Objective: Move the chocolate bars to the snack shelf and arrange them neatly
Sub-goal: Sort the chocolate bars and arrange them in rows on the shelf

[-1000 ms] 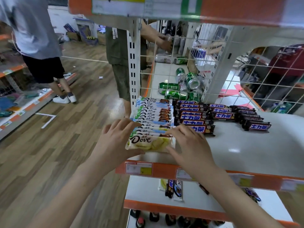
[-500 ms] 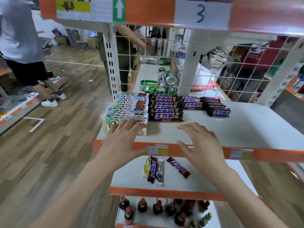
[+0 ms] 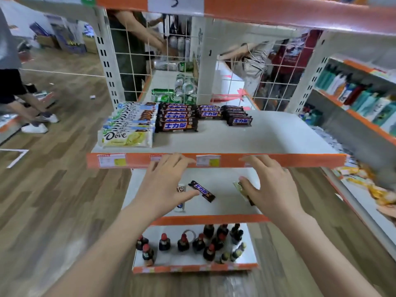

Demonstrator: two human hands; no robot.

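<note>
On the white snack shelf (image 3: 267, 138) a row of pale Dove bars (image 3: 126, 137) lies at the left, with three rows of dark Snickers bars (image 3: 176, 125) beside them. One shelf lower lie a loose dark Snickers bar (image 3: 202, 191), a pale Dove bar (image 3: 181, 207) mostly hidden under my left hand, and a yellowish bar (image 3: 241, 189) half hidden by my right hand. My left hand (image 3: 165, 185) hovers open over the lower shelf, its thumb near the dark bar. My right hand (image 3: 270, 187) is open too, fingers spread, thumb close to the yellowish bar.
Small dark bottles (image 3: 184, 243) stand on the bottom shelf. Green cans (image 3: 171, 96) lie behind the wire grid. Other people work behind the shelf and at the left on the wooden floor (image 3: 53, 189). A shelf of bottles (image 3: 364, 97) stands at the right.
Both hands have come off the Dove row on the snack shelf and dropped below its orange edge to the lower shelf. The view has tilted down and back.
</note>
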